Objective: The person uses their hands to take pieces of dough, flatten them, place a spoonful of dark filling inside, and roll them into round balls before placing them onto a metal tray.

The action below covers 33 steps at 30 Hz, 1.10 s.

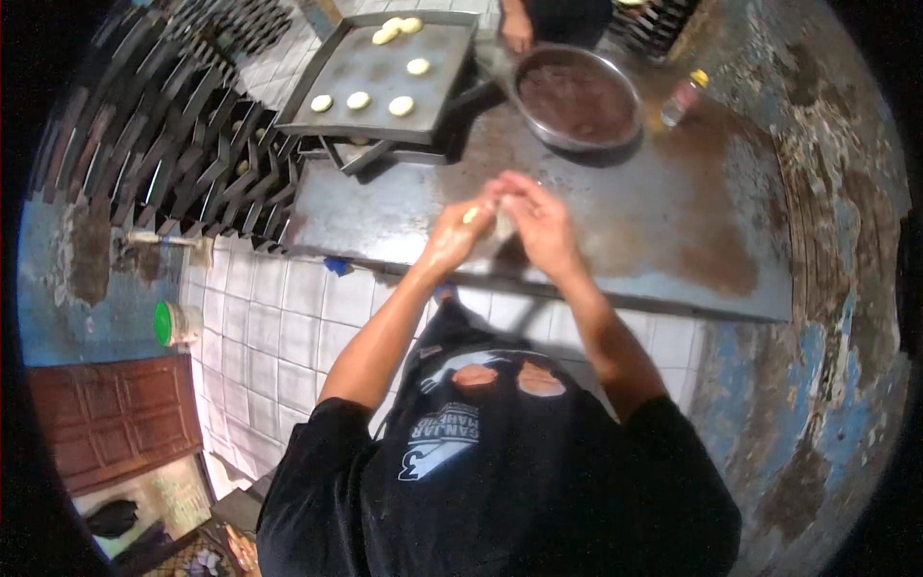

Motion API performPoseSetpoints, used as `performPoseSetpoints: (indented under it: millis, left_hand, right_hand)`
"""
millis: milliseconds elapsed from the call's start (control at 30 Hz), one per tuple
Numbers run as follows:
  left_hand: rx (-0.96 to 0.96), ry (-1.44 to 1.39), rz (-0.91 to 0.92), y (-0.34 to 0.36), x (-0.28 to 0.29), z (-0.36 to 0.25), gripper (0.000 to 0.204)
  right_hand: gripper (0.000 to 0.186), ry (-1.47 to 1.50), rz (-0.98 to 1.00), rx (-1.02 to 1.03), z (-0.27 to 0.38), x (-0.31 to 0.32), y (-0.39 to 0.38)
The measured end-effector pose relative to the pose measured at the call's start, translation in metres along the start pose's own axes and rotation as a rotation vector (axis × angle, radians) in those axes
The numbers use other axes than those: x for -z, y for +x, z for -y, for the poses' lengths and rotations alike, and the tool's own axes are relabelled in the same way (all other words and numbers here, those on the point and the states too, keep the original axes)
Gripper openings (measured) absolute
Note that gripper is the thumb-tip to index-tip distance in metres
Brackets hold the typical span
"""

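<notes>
My hands meet above the near part of the metal table (pixel 654 231). A small pale yellow piece of dough (pixel 471 214) shows in my left hand (pixel 456 237), whose fingers are curled round it. My right hand (pixel 544 231) leans in from the right with its fingers closed and their tips against my left fingers. Motion blurs the fingertips, and whatever is between them is hidden. Ahead on the left, a square metal baking tray (pixel 385 72) carries several flattened round dough pieces, such as one dough round (pixel 401 106) at its near edge.
A round metal bowl (pixel 635 120) of dark brown filling (pixel 577 101) stands at the far middle, with a co-worker's hand (pixel 516 34) near its rim. Right of it is a yellow-capped bottle (pixel 685 98). Dark metal trays (pixel 173 144) are stacked left; a worn wall (pixel 827 288) borders the right.
</notes>
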<state>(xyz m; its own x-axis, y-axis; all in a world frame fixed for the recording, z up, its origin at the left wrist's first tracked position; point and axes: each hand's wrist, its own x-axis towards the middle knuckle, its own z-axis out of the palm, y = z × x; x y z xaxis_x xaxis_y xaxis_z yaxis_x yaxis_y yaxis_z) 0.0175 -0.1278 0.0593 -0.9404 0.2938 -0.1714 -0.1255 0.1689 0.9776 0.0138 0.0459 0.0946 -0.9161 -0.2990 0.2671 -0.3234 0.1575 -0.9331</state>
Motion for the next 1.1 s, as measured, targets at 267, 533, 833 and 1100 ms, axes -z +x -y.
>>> performPoseSetpoints:
  millis: [267, 533, 833, 1100]
  left_hand:
    - [0.007, -0.798, -0.235, 0.040, 0.133, 0.010, 0.057]
    - [-0.065, -0.462, -0.671, 0.094, 0.303, 0.041, 0.071]
    - [0.045, -0.094, -0.776, 0.031, 0.396, 0.091, 0.056]
    - [0.114, -0.087, -0.844, 0.025, 0.418, 0.098, 0.048]
  right_hand:
    - [0.045, 0.574, 0.051, -0.427, -0.061, -0.151, 0.117]
    - [0.041, 0.090, 0.283, -0.535, -0.110, -0.216, 0.393]
    - [0.056, -1.110, 0.287, 0.300, -0.251, -0.255, 0.513]
    - [0.056, -0.521, -0.027, -0.553, -0.216, -0.247, 0.606]
